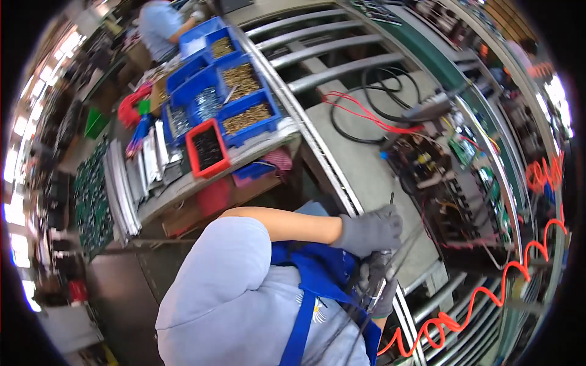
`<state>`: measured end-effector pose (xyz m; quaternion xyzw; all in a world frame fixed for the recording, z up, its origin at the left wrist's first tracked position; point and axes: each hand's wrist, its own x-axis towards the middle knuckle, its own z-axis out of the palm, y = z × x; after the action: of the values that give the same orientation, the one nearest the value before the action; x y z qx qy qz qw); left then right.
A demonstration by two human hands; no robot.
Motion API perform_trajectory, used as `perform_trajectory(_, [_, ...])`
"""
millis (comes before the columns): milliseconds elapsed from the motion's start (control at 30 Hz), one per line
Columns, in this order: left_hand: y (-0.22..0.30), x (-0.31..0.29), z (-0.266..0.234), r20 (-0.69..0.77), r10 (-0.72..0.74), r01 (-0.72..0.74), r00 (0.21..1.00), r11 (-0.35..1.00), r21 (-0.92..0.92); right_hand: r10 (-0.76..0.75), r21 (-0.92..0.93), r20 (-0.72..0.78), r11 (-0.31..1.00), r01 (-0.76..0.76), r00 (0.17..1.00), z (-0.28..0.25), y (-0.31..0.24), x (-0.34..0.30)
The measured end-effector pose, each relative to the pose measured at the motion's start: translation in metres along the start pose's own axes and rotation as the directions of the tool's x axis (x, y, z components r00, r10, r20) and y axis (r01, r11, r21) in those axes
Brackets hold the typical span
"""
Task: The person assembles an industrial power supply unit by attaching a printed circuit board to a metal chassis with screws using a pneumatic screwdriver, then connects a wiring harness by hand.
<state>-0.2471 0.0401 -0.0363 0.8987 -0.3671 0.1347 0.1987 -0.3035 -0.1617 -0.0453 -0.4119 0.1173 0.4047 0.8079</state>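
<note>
My left hand [369, 232], in a grey glove, is closed in front of my body at the edge of the work line. A thin dark tip [392, 199] sticks up just beyond its fingers; what the fingers hold is mostly hidden. Right below it, my right hand [384, 299], also gloved in grey, is wrapped round a power screwdriver [376, 291] with a shiny metal body. The two hands are close together, and the screwdriver's front end is near my left palm. To the right lies an opened electronic unit [427, 161] with exposed circuit boards and wires.
Blue bins [247, 113] of small screws and a red bin [207, 148] of dark parts stand on the left bench. A grey probe-like tool [427, 107] with black and red cables lies beyond the unit. An orange coiled hose [482, 293] crosses the metal rollers [455, 305]. Another person [160, 29] works at the far left.
</note>
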Motion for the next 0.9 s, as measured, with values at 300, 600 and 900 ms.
perform_trajectory(300, [-0.105,-0.247,-0.169,-0.640,-0.746,0.983,0.183,0.146,0.110,-0.014,-0.043,-0.018,0.999,0.013,1.000,-0.003,-0.005,0.030])
perform_trajectory(600, [-0.206,-0.341,-0.203,-0.230,-0.972,0.825,0.050,-0.089,0.558,0.063,-0.009,0.096,0.998,-0.062,0.993,-0.029,-0.001,0.015])
perform_trajectory(900, [-0.217,-0.391,-0.217,-0.351,-0.893,0.857,0.280,0.068,0.510,-0.098,-0.174,0.011,0.980,0.099,0.995,-0.003,-0.024,-0.022])
